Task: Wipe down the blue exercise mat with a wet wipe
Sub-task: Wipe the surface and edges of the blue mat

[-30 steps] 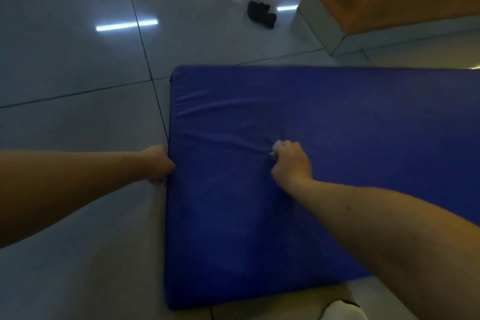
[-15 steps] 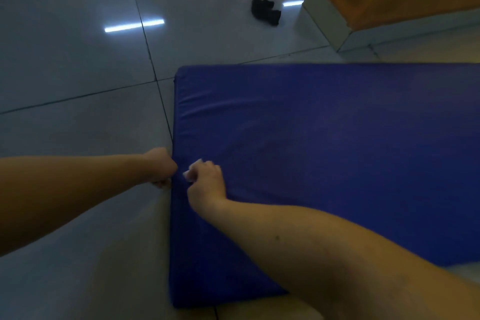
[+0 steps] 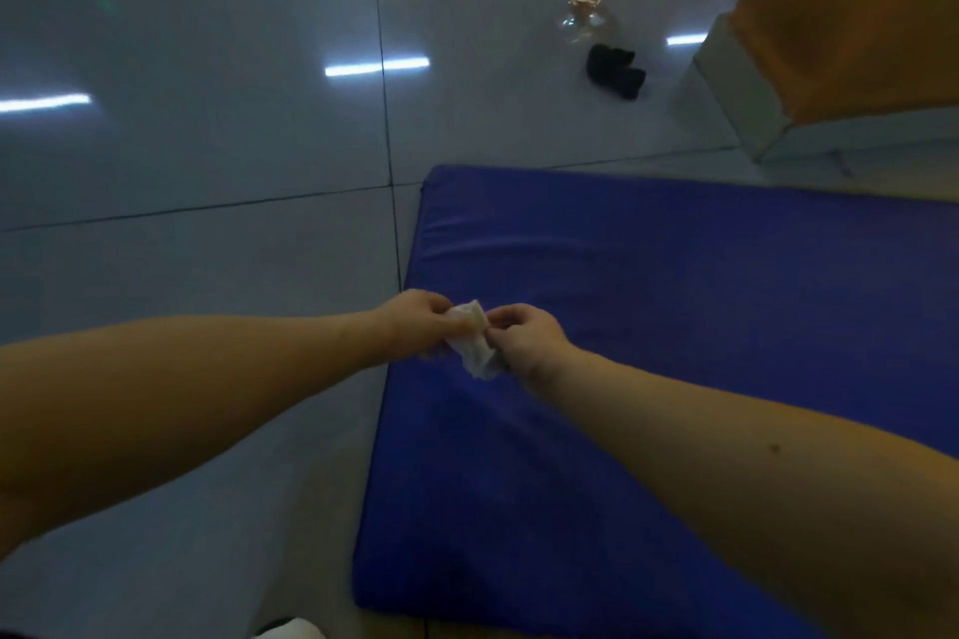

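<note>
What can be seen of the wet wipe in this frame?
The wet wipe is a small whitish wad of soft, crumpled sheet. The left hand pinches its upper left side, the right hand its right side, and its lower end hangs loose. It is held over the left edge of the blue mat.

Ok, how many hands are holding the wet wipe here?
2. The left hand pinches the crumpled white wet wipe from its left side, the right hand from its right, both over the left edge of the blue padded exercise mat.
</note>
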`<state>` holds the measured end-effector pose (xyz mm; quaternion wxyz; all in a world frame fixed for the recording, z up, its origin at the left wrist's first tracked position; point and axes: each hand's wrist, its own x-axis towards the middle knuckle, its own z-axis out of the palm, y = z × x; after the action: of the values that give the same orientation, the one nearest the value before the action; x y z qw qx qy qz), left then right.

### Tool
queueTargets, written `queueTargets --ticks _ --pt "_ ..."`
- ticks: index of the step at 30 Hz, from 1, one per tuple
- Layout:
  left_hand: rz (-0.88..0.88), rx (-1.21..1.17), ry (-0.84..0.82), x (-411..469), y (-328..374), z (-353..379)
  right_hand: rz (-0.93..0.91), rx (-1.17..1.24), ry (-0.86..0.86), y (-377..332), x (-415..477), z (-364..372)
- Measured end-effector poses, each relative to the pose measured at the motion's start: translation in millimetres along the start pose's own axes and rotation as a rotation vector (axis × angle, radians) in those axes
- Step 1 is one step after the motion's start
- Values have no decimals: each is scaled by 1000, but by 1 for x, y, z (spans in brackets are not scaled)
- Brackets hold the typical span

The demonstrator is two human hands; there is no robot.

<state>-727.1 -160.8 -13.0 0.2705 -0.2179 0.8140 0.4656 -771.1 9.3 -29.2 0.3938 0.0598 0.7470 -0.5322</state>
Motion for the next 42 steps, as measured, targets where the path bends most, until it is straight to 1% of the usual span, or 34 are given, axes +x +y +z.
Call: queueTargets --ticks 2,5,6,7,8,10,11,12,15,18,20,21,23,26,28,30,32,33,34,35,37,39,42 --pt "-4 92 16 -13 -5 2 68 24 5 11 0 0" --pt "-77 156 142 -29 -8 6 71 -172 131 8 -5 7" --pt "-100 182 176 -35 -8 6 75 -190 151 4 -7 13" --pt "-117 209 205 -42 -5 5 95 -164 125 -2 -9 21" --pt "-131 235 233 -47 -4 3 141 -81 47 -8 -12 30" --pt "-163 292 303 -60 -2 -1 245 151 -196 -20 -21 51" --pt "-188 308 347 -68 -1 -4 265 237 -308 -24 -24 60" --pt "-210 319 387 -76 0 -7 274 293 -379 -27 -26 69" --pt "-282 332 483 -108 0 -17 282 331 -503 -39 -28 91" --pt "-284 303 529 -128 -4 -25 256 290 -556 -52 -30 108" --pt "-253 228 510 -131 -8 -25 227 275 -505 -54 -32 111" --pt "-226 164 487 -130 -9 -23 181 265 -460 -53 -30 110" --pt "-179 57 408 -124 -12 -14 65 169 -375 -45 -19 102" --pt "-163 44 330 -109 -28 4 -37 22 -245 -29 -4 78" --pt "-177 126 307 -99 -38 16 -204 -228 -149 -22 5 54" --pt "-200 239 272 -88 -47 26 -425 -459 -80 -11 7 20" --pt "-212 295 237 -79 -55 35 -644 -700 -4 11 9 -19" --pt "-213 311 217 -75 -59 37 -702 -852 23 26 10 -38" --pt "-214 322 191 -71 -62 39 -711 -1000 43 46 14 -57" --pt "-208 337 181 -65 -67 41 -666 -1107 70 65 15 -76" --pt "-196 374 173 -58 -71 40 -565 -1183 150 93 5 -112" --pt "-186 396 188 -53 -70 37 -458 -1161 284 107 -6 -136" --pt "-191 407 207 -49 -76 29 -291 -1046 447 105 -16 -125"
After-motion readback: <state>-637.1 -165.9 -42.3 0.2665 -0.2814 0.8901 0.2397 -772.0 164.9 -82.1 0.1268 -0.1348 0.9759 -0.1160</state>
